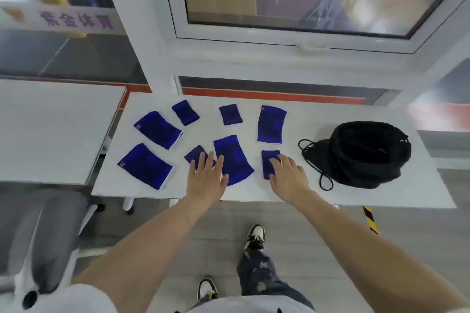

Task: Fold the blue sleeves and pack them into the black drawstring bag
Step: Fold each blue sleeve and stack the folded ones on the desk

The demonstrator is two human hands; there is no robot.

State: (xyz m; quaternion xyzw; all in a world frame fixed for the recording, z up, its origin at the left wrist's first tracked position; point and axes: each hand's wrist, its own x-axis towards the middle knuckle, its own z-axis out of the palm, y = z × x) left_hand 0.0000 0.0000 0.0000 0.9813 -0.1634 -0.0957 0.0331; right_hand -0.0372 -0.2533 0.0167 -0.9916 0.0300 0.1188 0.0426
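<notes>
Left hand (207,175) flat, blue sleeves (232,159) near table (279,195) edge

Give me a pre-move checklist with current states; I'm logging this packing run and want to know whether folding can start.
1. All pieces in view: ok, eight blue sleeves lie apart on the white table.
2. Left hand placed: ok, flat across a small sleeve and the large sleeve.
3. Right hand placed: ok, fingers rest on another small sleeve.
4. Black drawstring bag open: ok, mouth faces up.
5. Bag empty: cannot tell.
6. Drawstring clear of sleeves: ok.
</notes>
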